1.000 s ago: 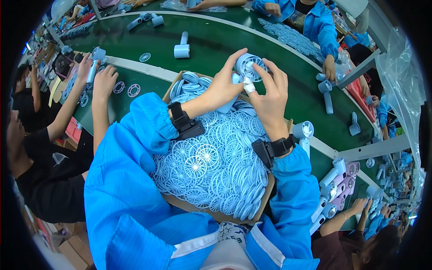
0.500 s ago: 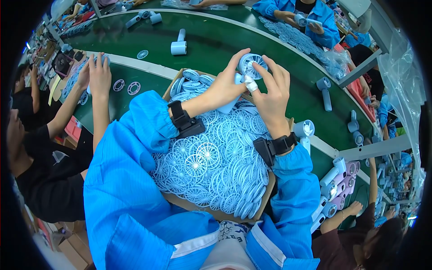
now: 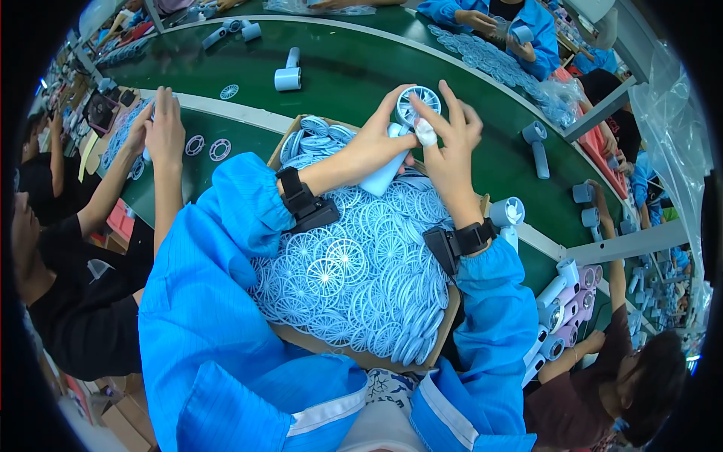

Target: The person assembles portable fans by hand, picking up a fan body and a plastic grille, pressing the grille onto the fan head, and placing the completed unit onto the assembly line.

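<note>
A light blue handheld fan is in my left hand, which is closed around it just below the round head. Its head faces up and shows the blades; the handle slants down toward me. Beside the head is my right hand, fingers spread apart, with one digit wrapped in white close to the fan's rim. Whether that digit touches the rim I cannot tell. Under both hands lies a heap of light blue spoked round grilles, filling a cardboard box.
Another blue fan stands by the box's right edge. Beyond, a green conveyor belt carries scattered fan bodies. At the right are piled blue and pink fans. Co-workers sit at left, right and across; a metal bar juts in at right.
My right fingers have lifted off the fan's head and spread upward. The fan has shifted slightly left, showing more of its handle. At right, a co-worker's arm now reaches to the belt.
</note>
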Demonstrator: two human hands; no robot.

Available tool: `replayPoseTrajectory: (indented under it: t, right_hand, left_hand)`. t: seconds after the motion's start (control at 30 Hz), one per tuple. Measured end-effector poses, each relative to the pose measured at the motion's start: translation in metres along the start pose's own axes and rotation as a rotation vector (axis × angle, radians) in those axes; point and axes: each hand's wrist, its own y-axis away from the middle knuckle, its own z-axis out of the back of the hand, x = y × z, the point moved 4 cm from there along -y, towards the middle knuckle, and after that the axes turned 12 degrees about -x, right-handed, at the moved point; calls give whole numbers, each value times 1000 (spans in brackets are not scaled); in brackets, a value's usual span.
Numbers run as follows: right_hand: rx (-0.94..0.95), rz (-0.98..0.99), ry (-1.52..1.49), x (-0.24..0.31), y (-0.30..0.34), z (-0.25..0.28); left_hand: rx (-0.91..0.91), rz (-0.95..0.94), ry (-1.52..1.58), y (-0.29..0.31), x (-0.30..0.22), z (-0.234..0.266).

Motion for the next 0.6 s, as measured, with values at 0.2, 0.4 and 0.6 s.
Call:
replayPoseTrajectory:
  t: [0.2, 0.4, 0.6]
  right_hand:
    - [188, -976, -1066, -13, 9, -14]
    - [171, -1042, -991, -26, 10, -10]
    - [262, -1105, -923, -23, 6, 21]
  left_hand:
    - [-7, 59, 124, -2, -1, 1]
    - [86, 13, -5, 4, -8, -1]
    - [213, 105, 47, -4, 8, 0]
